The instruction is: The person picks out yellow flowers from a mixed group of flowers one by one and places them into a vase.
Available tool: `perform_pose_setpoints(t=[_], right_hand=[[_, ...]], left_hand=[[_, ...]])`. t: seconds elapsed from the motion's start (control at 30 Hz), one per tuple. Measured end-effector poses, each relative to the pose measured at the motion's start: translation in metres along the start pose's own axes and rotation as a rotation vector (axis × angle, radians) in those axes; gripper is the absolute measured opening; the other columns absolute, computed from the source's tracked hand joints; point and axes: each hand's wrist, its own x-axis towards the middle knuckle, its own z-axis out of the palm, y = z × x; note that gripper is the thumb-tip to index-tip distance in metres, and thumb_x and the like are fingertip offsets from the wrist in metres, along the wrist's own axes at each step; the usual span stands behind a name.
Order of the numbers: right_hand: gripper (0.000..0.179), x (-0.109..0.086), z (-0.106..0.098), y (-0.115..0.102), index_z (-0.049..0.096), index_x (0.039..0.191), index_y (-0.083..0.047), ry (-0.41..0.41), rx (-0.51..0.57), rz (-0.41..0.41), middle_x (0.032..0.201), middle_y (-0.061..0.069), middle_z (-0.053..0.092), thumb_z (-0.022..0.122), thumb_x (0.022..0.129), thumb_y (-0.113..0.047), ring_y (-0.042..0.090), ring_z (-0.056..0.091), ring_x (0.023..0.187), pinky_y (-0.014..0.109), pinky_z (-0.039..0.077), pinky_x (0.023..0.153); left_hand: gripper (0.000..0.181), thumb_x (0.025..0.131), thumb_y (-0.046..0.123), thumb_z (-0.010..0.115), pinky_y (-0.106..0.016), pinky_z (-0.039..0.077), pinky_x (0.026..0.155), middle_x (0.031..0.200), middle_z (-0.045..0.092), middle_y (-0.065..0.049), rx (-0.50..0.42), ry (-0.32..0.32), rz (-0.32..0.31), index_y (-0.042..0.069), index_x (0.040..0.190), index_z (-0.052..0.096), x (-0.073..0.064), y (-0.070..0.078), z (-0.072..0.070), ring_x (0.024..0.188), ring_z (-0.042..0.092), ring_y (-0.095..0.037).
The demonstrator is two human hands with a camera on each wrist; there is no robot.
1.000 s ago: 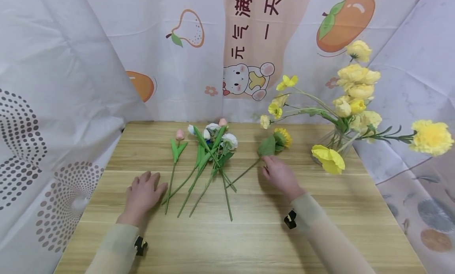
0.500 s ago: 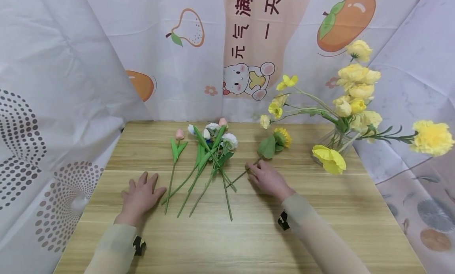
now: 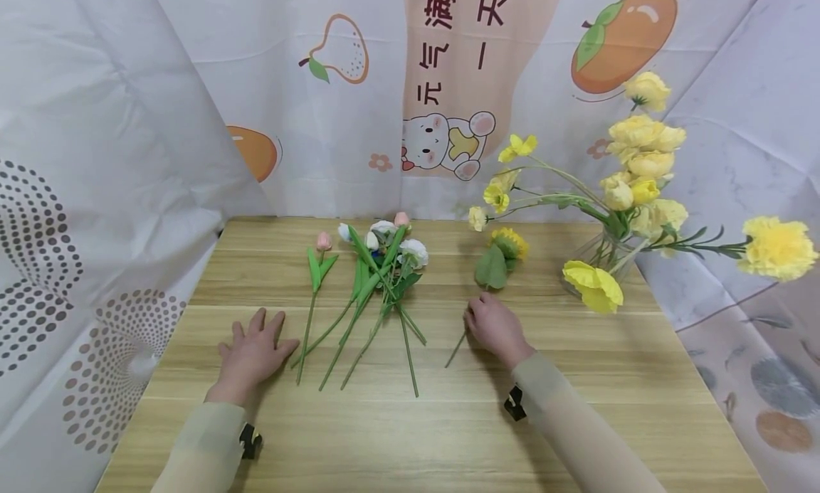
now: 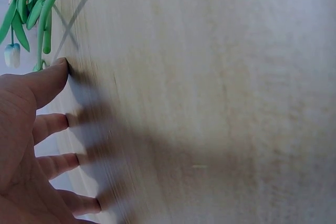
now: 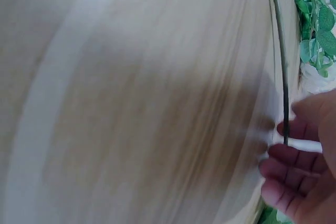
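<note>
My right hand [image 3: 496, 329] pinches the stem of a sunflower [image 3: 510, 243], whose yellow head and green leaves lie beyond the fingers. In the right wrist view the dark stem [image 5: 283, 66] runs between the thumb and curled fingers. On the left, my left hand [image 3: 253, 351] rests on the table with spread fingers, its fingertips touching the wood in the left wrist view. Close to its thumb lies a pink tulip [image 3: 324, 242] with a green stem. A loose bunch of white flowers [image 3: 413, 253] and tulips lies between the hands, stems crossing.
A glass vase [image 3: 598, 255] holding several yellow flowers stands at the back right, its blooms leaning left and right. The wooden table [image 3: 448, 443] meets a printed curtain [image 3: 359, 144] at its back edge.
My right hand first slid down the sunflower's stem, then moved slightly right with it. The stem's lower end has come away from the bunch. The left hand's fingers spread slightly.
</note>
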Motion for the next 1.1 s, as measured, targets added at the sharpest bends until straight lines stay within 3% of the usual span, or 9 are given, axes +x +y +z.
perform_pose_setpoints(t=[0.17, 0.3, 0.6, 0.97, 1.1], right_hand=[[0.010, -0.004, -0.002, 0.005, 0.069, 0.087, -0.002, -0.011, 0.004, 0.142, 0.079, 0.010, 0.059, 0.068, 0.095, -0.008, 0.024, 0.060, 0.060, 0.040, 0.051, 0.049], [0.005, -0.006, -0.005, 0.010, 0.069, 0.089, -0.002, -0.014, 0.031, 0.195, 0.083, 0.010, 0.064, 0.068, 0.093, -0.005, 0.025, 0.064, 0.066, 0.040, 0.054, 0.053], [0.004, -0.009, -0.006, 0.017, 0.063, 0.095, 0.000, 0.070, 0.084, 0.218, 0.087, 0.015, 0.066, 0.066, 0.095, -0.003, 0.032, 0.066, 0.066, 0.044, 0.054, 0.051], [0.008, -0.010, -0.007, 0.022, 0.056, 0.101, 0.001, 0.085, 0.071, 0.206, 0.083, 0.018, 0.062, 0.055, 0.096, 0.007, 0.035, 0.063, 0.061, 0.044, 0.052, 0.047], [0.015, -0.009, -0.010, 0.021, 0.057, 0.109, 0.003, 0.094, 0.078, 0.210, 0.089, 0.021, 0.065, 0.054, 0.095, 0.009, 0.034, 0.064, 0.064, 0.043, 0.053, 0.048]], left_hand=[[0.076, 0.101, 0.053, 0.055, -0.092, 0.012, 0.097, 0.163, 0.015, -0.033, -0.002, 0.003, 0.006, 0.007, 0.158, 0.033, 0.000, -0.001, 0.000, 0.138, 0.007, -0.075], [0.076, 0.101, 0.052, 0.056, -0.092, 0.012, 0.096, 0.163, 0.015, -0.033, -0.004, 0.006, 0.011, 0.008, 0.159, 0.033, -0.001, -0.001, 0.001, 0.138, 0.007, -0.075], [0.076, 0.101, 0.053, 0.056, -0.093, 0.012, 0.095, 0.161, 0.017, -0.034, -0.012, 0.008, 0.012, 0.007, 0.158, 0.035, -0.003, 0.000, -0.002, 0.137, 0.008, -0.076], [0.076, 0.101, 0.053, 0.056, -0.093, 0.014, 0.094, 0.161, 0.017, -0.035, -0.007, 0.010, 0.018, 0.006, 0.157, 0.035, -0.004, 0.002, -0.004, 0.136, 0.008, -0.077], [0.076, 0.101, 0.053, 0.056, -0.093, 0.014, 0.094, 0.161, 0.017, -0.034, -0.009, 0.005, 0.018, 0.007, 0.158, 0.035, -0.004, 0.002, -0.004, 0.136, 0.008, -0.077]])
